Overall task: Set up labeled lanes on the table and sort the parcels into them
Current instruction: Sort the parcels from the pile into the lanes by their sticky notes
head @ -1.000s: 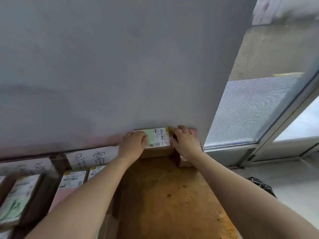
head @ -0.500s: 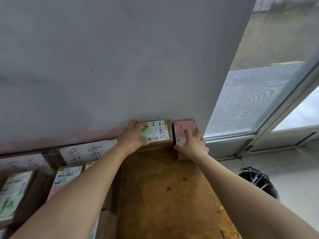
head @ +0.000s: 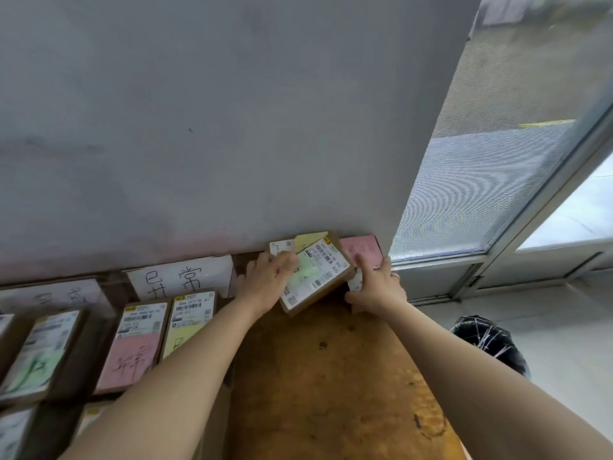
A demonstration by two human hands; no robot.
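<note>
My left hand grips a brown parcel with a green-and-white label, tilted and lifted off a stack at the wall. Under it a parcel with a yellow label shows. My right hand holds the neighbouring parcel with a pink label, thumb on its top. A white lane sign with handwritten characters leans on the wall to the left. In front of it lie a pink-labelled parcel and a yellow-labelled parcel. Further left lies a green-labelled parcel.
A grey wall rises right behind the parcels. The brown tabletop spreads between my arms. To the right are a screened window and a dark bin on the floor. Another white sign stands at far left.
My left hand has lifted and turned the green-labelled parcel toward me, uncovering a yellow-labelled one beneath. My right hand stays on the pink-labelled parcel, now gripping its near edge.
</note>
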